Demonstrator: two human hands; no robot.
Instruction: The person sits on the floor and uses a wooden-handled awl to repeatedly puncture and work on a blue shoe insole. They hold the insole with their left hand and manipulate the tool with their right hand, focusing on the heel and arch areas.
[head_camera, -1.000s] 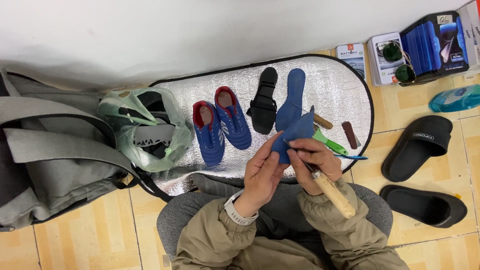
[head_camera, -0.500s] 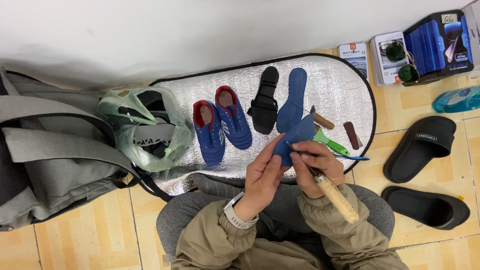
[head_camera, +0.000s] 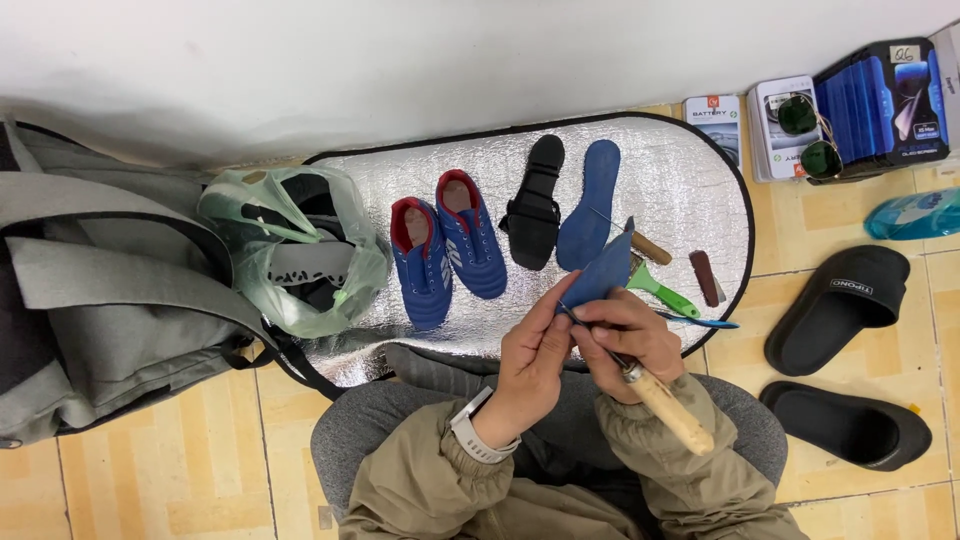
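1. The left hand (head_camera: 535, 352) pinched the lower edge of a blue insole (head_camera: 600, 272) between thumb and fingers, holding it tilted above the person's lap, at the near edge of the silver mat (head_camera: 690, 185).
2. The right hand (head_camera: 628, 338) was clenched around a wooden-handled awl (head_camera: 668, 405); its handle pointed back toward the right sleeve, and its metal tip sat against the bottom of the insole, just beside the left thumb.
3. A second blue insole (head_camera: 590, 195) lay flat on the mat beyond the hands, next to a black sandal (head_camera: 533, 205).
4. To the left of the sandal, a pair of blue shoes (head_camera: 445, 245) with red lining stood side by side on the mat, toes toward the person.
5. A green-handled brush (head_camera: 665, 292) lay on the mat just beyond the right hand, partly hidden by the held insole, with a small brown block (head_camera: 705, 277) near it.
6. A green plastic bag (head_camera: 300, 255) rested on the mat's left end, touching a grey backpack (head_camera: 100, 290) on the tiled floor.
7. Two black slides (head_camera: 840, 350) sat on the floor to the right, well apart from the hands.
8. A watch (head_camera: 478, 432) showed on the left wrist.
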